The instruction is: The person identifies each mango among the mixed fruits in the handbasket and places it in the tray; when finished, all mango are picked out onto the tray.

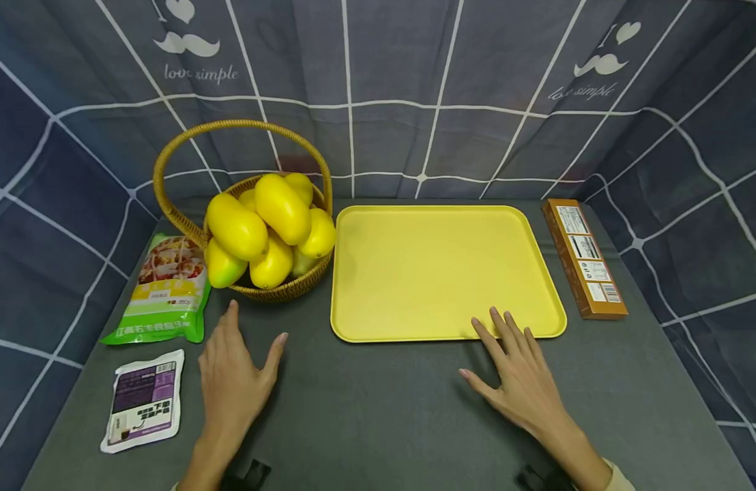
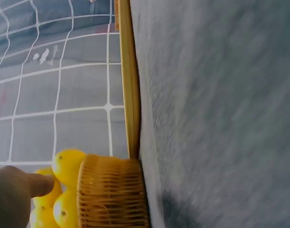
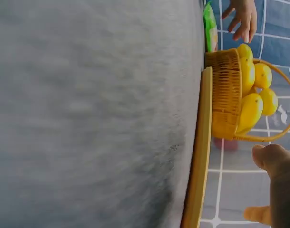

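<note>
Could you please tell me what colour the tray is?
The tray is plain yellow, best seen in the head view.

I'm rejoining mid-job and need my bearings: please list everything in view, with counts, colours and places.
Table: one, grey, under everything
Cloth backdrop: panel count unclear, blue-grey with white lines, behind and both sides
Tray: one, yellow, centre-right
Basket: one, golden-brown, left of tray
Mangoes: at least seven, yellow, in basket
Packet: one, mostly green, left of basket
Pouch: one, white and purple, near left
Box: one, orange-brown, right of tray
Wrist gear: two pieces, black, by the wrists
Left hand: one, bare, before basket
Right hand: one, bare, at tray's near edge
</note>
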The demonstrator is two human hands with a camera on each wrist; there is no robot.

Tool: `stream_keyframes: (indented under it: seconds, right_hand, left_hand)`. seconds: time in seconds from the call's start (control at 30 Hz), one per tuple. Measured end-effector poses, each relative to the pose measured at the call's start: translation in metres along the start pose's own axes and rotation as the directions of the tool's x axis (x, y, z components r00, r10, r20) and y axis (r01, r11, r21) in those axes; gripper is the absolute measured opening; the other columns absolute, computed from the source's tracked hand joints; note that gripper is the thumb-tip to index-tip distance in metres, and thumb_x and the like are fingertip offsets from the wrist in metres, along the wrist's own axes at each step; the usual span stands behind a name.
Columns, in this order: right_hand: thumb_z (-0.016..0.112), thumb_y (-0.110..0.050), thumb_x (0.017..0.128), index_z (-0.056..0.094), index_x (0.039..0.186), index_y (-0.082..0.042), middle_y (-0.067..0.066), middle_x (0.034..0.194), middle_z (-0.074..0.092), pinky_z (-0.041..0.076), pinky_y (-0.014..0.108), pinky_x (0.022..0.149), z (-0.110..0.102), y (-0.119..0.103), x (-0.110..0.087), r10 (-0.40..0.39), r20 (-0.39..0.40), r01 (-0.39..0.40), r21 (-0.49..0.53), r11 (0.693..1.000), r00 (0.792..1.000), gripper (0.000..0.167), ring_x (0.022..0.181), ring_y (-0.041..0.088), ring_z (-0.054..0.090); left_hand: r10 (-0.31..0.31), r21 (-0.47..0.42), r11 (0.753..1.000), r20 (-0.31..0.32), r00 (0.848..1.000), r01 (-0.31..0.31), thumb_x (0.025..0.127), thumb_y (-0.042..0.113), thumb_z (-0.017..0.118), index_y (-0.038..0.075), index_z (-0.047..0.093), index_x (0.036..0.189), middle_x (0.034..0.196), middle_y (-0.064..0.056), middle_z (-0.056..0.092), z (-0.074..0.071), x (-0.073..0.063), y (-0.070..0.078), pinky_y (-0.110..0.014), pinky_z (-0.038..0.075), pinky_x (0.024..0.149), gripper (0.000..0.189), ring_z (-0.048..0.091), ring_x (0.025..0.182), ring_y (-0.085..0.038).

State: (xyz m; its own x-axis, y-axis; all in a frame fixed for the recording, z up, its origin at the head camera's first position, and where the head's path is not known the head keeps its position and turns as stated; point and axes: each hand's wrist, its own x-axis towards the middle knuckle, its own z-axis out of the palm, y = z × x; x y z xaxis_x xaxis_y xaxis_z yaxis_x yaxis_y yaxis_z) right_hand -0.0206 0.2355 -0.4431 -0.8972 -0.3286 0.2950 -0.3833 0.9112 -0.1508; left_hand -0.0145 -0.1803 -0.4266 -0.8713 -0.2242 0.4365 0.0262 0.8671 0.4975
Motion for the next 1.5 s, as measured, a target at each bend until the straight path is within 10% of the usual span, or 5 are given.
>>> stream_keyframes:
  seconds: [0.27,0.57,0.97,1.2,1.5]
  right_hand:
    - [0.068,-0.05,0.088,0.043,0.149,-0.019,0.016,0.154,0.037,0.033,0.059,0.107,-0.003,-0.012,0.032,-0.158,-0.064,0.167,0.181,0.969,0.985,0.073,0.14,0.038,0.037]
    - [0.075,-0.038,0.086,0.047,0.147,-0.016,0.012,0.155,0.038,0.039,0.056,0.105,0.006,-0.028,0.076,-0.324,-0.1,0.339,0.281,0.898,0.941,0.071,0.138,0.032,0.042]
    - [0.074,-0.038,0.087,0.045,0.147,-0.018,0.008,0.154,0.038,0.041,0.048,0.107,0.01,-0.065,0.152,-0.44,-0.11,0.445,0.398,0.802,0.891,0.069,0.137,0.026,0.044]
    - [0.074,-0.037,0.088,0.042,0.149,-0.019,0.009,0.153,0.038,0.044,0.044,0.104,0.0,-0.089,0.207,-0.479,-0.136,0.483,0.467,0.741,0.867,0.071,0.139,0.025,0.041]
    - [0.077,-0.035,0.085,0.04,0.15,-0.014,0.017,0.15,0.036,0.042,0.039,0.107,0.002,-0.118,0.265,-0.538,-0.144,0.518,0.553,0.652,0.831,0.078,0.138,0.03,0.04]
  left_hand:
    - [-0.228,-0.152,0.962,0.005,0.974,0.226,0.085,0.039,0.076,0.007,0.008,0.158,0.156,-0.026,0.025,0.004,0.025,-0.012,-0.066,0.028,0.106,0.105,0.032,0.139,-0.047]
    - [-0.369,-0.504,0.782,0.103,0.924,0.368,0.092,0.032,0.069,0.01,-0.006,0.157,0.161,-0.017,0.014,0.024,0.045,-0.022,-0.056,0.034,0.105,0.102,0.026,0.144,-0.041]
    - [-0.357,-0.596,0.739,0.051,0.933,0.315,0.092,0.012,0.068,0.006,0.011,0.156,0.154,-0.018,0.028,0.026,0.051,-0.003,-0.04,0.04,0.09,0.086,0.042,0.132,-0.035]
    - [-0.336,-0.616,0.732,0.044,0.941,0.291,0.09,0.022,0.072,0.03,0.014,0.155,0.154,0.002,0.03,0.045,0.048,-0.034,-0.031,0.042,0.09,0.087,0.044,0.133,-0.022]
    - [-0.342,-0.621,0.726,0.048,0.939,0.296,0.092,0.018,0.07,0.02,0.012,0.158,0.151,-0.011,0.034,0.033,0.049,-0.018,-0.036,0.041,0.092,0.088,0.045,0.131,-0.03]
